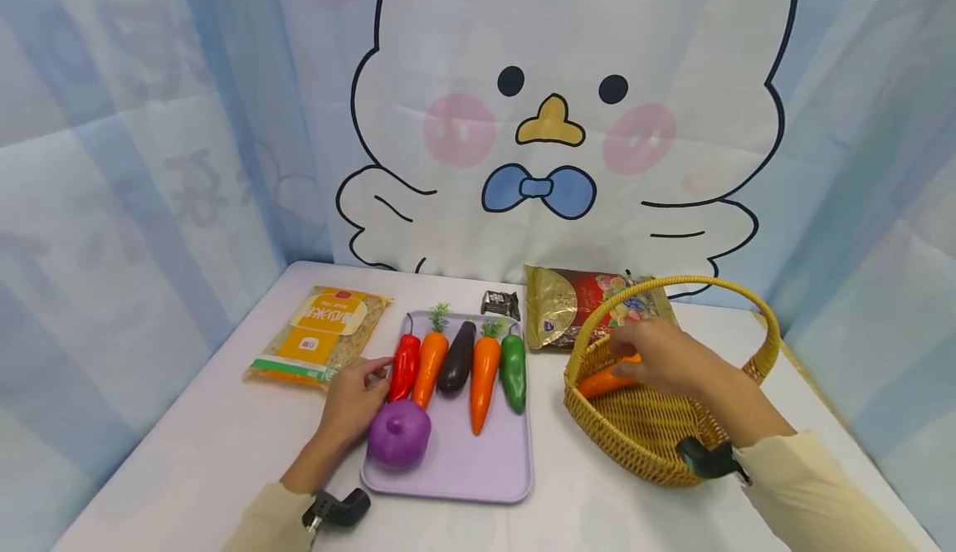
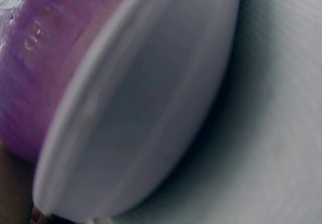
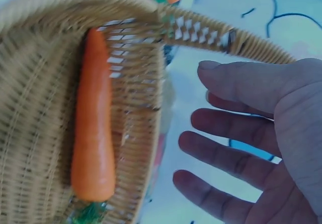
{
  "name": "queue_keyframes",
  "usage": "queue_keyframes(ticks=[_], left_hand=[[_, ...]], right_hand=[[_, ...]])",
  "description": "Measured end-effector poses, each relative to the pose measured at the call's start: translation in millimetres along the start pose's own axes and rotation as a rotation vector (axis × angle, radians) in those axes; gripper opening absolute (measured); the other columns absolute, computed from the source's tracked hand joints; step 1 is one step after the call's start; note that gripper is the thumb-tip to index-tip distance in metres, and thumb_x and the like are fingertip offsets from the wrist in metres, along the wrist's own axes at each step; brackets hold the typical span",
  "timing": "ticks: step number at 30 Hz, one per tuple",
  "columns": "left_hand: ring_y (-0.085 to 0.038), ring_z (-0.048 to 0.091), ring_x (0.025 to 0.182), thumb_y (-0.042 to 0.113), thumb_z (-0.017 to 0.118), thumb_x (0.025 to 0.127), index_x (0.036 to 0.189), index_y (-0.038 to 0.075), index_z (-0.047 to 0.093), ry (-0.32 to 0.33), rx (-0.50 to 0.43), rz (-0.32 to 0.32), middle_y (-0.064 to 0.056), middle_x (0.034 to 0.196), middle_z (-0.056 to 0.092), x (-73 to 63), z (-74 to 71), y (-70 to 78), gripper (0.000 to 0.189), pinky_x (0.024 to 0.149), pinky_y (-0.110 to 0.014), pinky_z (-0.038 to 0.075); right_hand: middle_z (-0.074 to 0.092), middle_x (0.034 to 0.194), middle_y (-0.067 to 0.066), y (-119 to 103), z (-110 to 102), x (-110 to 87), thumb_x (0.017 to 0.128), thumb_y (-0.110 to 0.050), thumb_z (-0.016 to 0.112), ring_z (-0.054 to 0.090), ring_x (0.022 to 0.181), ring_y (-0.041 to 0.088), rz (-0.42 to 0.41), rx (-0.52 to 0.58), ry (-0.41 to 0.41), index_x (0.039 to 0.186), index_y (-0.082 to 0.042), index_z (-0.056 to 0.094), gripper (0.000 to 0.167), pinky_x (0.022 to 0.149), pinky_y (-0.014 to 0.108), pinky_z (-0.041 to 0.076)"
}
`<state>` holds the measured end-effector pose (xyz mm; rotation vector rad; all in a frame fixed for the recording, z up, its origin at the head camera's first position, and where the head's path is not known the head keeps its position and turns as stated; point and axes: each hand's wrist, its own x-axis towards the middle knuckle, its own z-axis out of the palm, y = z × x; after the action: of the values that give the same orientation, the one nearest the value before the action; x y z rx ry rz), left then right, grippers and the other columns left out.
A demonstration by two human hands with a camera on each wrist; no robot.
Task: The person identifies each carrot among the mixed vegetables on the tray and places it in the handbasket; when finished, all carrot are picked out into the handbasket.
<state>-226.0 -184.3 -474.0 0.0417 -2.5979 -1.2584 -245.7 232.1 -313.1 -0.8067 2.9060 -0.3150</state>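
While the right hand hovers, fingers spread, the carrot in the basket looks light, stiff, slick: best pinched mid-body. Whether the left hand grips, I can't tell.

No lettering is legible, even on the yellow bag.

Gap free between tray and basket; handle arches past basket's 12 o'clock; tray bare at 5 o'clock, onion blocks 8.
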Motion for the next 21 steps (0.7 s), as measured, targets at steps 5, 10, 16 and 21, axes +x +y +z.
queue_keyframes(ticks=[5, 10, 16, 21], left_hand=[[-0.018, 0.050, 0.073, 0.004, 0.065, 0.088, 0.125, 0.002, 0.071, 0.000, 0.001, 0.000, -0.008, 0.097, 0.066, 0.6, -1.0, 0.6, 0.037, 0.062, -0.026, 0.042], [-0.018, 0.050, 0.073, 0.004, 0.065, 0.088, 0.126, 0.002, 0.070, -0.008, -0.003, 0.003, -0.008, 0.097, 0.066, 0.7, -0.4, 1.4, 0.038, 0.062, -0.026, 0.041], [-0.018, 0.050, 0.074, 0.005, 0.065, 0.088, 0.126, 0.002, 0.070, -0.007, -0.002, -0.002, -0.008, 0.098, 0.066, 0.1, -1.4, 2.7, 0.038, 0.063, -0.026, 0.041], [-0.018, 0.050, 0.074, 0.005, 0.065, 0.089, 0.127, 0.002, 0.070, -0.008, 0.003, -0.001, -0.009, 0.098, 0.066, -1.3, -2.4, 2.8, 0.038, 0.063, -0.026, 0.041]], right_hand=[[0.070, 0.090, -0.007, -11.8, 0.7, -3.1, 0.088, -0.018, 0.078, 0.065, 0.088, 0.019, -0.060, 0.042, 0.057, 0.095, -0.012, 0.073, 0.011, 0.082, 0.042, 0.057], [0.067, 0.083, -0.012, -25.2, 2.3, -7.1, 0.088, -0.018, 0.078, 0.061, 0.080, 0.008, -0.088, 0.064, 0.120, 0.093, -0.017, 0.072, 0.008, 0.075, 0.031, 0.055], [0.068, 0.084, -0.011, -42.4, 6.1, -4.3, 0.089, -0.015, 0.077, 0.062, 0.081, 0.009, -0.082, 0.150, 0.140, 0.096, -0.015, 0.074, 0.008, 0.076, 0.030, 0.056], [0.069, 0.086, -0.010, -52.1, 16.5, 2.0, 0.088, -0.017, 0.078, 0.063, 0.081, 0.009, -0.074, 0.162, 0.154, 0.099, -0.014, 0.074, 0.012, 0.076, 0.028, 0.056]])
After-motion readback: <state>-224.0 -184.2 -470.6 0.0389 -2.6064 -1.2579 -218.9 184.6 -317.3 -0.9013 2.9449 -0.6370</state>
